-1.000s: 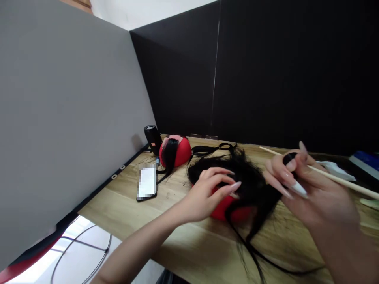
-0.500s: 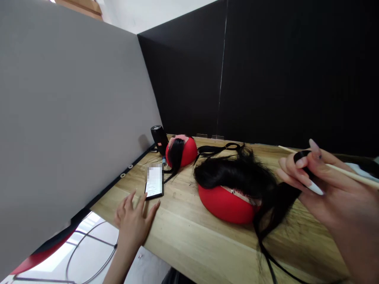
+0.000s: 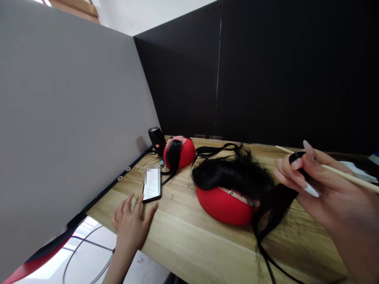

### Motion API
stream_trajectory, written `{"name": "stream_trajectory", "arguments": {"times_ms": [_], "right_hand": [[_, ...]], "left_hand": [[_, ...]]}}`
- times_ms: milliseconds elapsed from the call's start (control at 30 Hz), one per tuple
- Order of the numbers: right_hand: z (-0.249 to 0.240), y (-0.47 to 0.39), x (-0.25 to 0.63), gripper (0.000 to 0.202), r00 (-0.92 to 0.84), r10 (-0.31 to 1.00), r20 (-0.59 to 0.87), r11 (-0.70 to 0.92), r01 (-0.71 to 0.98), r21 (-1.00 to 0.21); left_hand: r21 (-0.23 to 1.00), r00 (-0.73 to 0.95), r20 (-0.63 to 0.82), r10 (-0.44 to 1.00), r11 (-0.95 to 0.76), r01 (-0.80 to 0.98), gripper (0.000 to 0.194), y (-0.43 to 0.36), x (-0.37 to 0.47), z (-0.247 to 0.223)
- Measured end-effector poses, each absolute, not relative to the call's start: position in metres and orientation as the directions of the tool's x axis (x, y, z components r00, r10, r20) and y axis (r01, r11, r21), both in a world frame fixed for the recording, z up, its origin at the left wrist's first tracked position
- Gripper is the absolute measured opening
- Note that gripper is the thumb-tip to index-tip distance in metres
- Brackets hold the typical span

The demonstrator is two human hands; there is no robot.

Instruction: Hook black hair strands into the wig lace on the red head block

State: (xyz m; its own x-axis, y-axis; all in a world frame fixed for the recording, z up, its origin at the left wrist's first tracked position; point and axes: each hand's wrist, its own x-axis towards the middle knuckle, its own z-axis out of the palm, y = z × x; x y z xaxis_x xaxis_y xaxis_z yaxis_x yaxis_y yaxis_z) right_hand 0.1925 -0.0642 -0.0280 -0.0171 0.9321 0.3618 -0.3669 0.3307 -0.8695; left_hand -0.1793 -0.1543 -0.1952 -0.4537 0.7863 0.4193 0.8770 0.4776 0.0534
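My left hand [image 3: 132,225] lies low over the wooden table with its fingers spread. One fingertip is at the lower edge of a smartphone [image 3: 152,185] with a lit screen. Raised at the right, my right hand [image 3: 310,177] is closed on a thin pale stick [image 3: 340,173]. A black band [image 3: 297,161] loops around a finger of that hand. Left of it sits a red dome-shaped head block [image 3: 226,209], with a mass of long black hair [image 3: 233,173] over its top. Long strands trail from it past my right wrist and down the table.
A second red head block [image 3: 185,153] with black hair stands behind the phone, beside a black cylindrical speaker [image 3: 156,141]. A hair bundle [image 3: 213,150] lies at the back. A grey partition [image 3: 74,98] and a black panel [image 3: 281,71] enclose the wooden table [image 3: 183,244].
The whole view has shifted slightly. Both hands keep nearly the same poses, with the left fingertip still at the phone and the stick still in the right hand.
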Motion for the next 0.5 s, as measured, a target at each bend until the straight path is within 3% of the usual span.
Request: {"name": "stream_trajectory", "arguments": {"times_ms": [300,500], "right_hand": [[-0.033,-0.064,0.197,0.034,-0.064,0.938,0.341,0.322,-0.205,-0.924],[-0.035,-0.064,0.196,0.033,-0.063,0.932,0.357,0.339,-0.201,-0.919]], "left_hand": [[0.080,-0.409,0.374,0.832,0.410,0.909,0.064,-0.134,-0.196,-0.185],[0.128,-0.357,0.330,0.874,0.333,0.934,0.064,-0.112,-0.216,-0.178]]}}
